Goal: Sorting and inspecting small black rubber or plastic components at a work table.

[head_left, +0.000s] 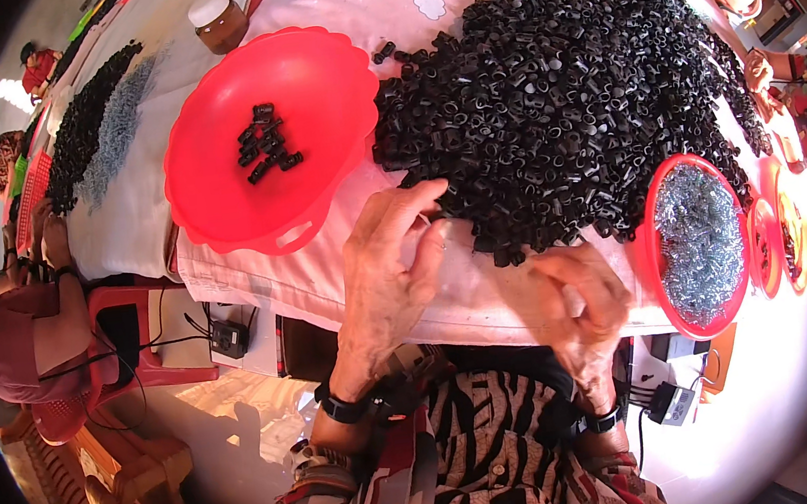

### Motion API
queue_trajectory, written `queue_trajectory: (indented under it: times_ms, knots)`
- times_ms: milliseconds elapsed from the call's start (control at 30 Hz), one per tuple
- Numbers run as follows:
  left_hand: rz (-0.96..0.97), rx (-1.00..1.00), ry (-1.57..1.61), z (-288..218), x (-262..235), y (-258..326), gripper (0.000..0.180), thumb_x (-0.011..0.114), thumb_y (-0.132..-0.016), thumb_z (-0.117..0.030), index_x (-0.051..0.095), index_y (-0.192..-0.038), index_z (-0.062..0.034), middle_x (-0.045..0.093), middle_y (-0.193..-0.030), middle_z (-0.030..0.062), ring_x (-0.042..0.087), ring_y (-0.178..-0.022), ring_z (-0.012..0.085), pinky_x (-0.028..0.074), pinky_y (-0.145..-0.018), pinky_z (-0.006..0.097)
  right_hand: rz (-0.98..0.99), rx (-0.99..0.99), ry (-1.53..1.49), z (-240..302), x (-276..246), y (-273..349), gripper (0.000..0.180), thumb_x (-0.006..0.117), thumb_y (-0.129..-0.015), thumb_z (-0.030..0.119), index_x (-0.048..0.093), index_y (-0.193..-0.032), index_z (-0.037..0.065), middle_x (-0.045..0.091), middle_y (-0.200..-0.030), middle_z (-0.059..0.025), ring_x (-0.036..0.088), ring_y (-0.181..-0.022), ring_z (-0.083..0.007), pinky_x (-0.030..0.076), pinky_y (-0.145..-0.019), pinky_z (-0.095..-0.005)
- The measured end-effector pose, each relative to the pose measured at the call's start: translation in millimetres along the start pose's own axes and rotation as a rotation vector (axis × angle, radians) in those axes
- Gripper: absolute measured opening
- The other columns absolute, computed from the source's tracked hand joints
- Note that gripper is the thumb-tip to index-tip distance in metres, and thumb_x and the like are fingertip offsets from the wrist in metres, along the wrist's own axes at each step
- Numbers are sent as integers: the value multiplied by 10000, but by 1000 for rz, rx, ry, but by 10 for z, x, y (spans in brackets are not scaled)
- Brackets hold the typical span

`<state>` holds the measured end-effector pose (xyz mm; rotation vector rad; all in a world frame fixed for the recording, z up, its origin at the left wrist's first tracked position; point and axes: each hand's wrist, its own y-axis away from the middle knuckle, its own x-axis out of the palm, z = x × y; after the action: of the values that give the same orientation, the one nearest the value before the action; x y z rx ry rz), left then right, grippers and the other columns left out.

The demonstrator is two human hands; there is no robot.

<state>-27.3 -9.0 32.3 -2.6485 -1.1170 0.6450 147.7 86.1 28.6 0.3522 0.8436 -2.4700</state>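
Nearest me is my patterned sleeve [510, 461], and just past it my right hand [578, 296] sits at the table edge [452, 319] with fingers curled in tight; I cannot tell whether a piece is pinched inside. My left hand [388, 272] lies half open, fingers spread and tips touching the near fringe of the big pile of black plastic caps [556, 102], holding nothing that I can see. A red bowl of small metal screws [700, 246] stands just beside the right hand, and the wide red basin [271, 137] with a few black pieces [267, 148] lies beyond the left. To do this well, I judge I should rake only a few caps from the loose fringe, not dig deep, so the pile does not slide off the cloth.
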Motion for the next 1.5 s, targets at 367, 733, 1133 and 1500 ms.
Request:
queue_trajectory:
  times_ms: [367, 733, 1133, 1500]
  knots:
    - [-91, 80, 128, 144, -112, 46, 238, 654, -868, 81, 667, -1086, -14, 625, -951, 81, 592, -831, 150, 486, -742, 270, 310, -412, 347, 65, 500, -272, 267, 676, -648, 22, 658, -914, 1, 605, -932, -84, 584, -877, -268, 531, -714, -370]
    - [-99, -40, 219, 135, -118, 82, 187, 653, -872, 84, 644, -1048, 24, 648, -1031, 67, 654, -930, 132, 529, -855, 261, 487, -426, 399, 143, 516, -250, 330, 697, -574, 20, 592, -886, -7, 531, -944, -145, 558, -910, -316, 513, -716, -386]
    - [77, -338, 814, 154, -12, 136, 215, 548, -980, 22, 626, -1181, 16, 665, -1008, 76, 659, -948, 152, 539, -883, 286, 361, -360, 285, 40, 426, -101, 303, 705, -639, -52, 596, -920, -20, 557, -942, -141, 604, -827, -319, 549, -680, -389]
    - [166, -366, 783, 20, 100, 97, 192, 618, -895, 60, 655, -1072, -7, 683, -1051, 107, 658, -956, 162, 542, -873, 313, 1, 138, -314, -58, 178, -58, 246, 693, -773, -99, 678, -1002, -10, 673, -974, -111, 655, -834, -168, 542, -724, -290]
